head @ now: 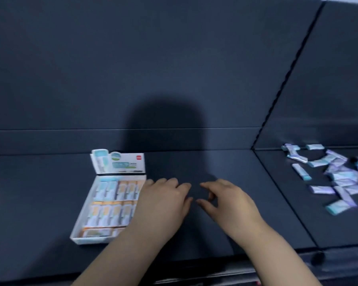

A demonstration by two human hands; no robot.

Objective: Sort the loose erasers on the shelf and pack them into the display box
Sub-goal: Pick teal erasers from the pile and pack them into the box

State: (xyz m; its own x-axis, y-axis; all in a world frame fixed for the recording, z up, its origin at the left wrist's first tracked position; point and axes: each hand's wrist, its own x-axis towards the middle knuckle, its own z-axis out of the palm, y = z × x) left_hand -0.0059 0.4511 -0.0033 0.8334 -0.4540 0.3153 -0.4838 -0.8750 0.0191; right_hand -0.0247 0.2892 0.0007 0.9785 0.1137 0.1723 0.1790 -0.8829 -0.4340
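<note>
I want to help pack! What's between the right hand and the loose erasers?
Nothing but bare dark shelf with a seam, seen in the head view, from right hand to erasers.

A dark blue-grey padded back wall (132, 58) rises behind, crossed low down by a horizontal ridge (70, 130). A black slanting seam (287, 83) divides it from a second panel (343, 69) at the right. A rounded shadow (165, 129) falls across the middle.

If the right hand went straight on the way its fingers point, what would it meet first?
Probably the left hand: the right hand points left at its fingertips across a gap. The display box lies beyond. Relative height is unclear.
</note>
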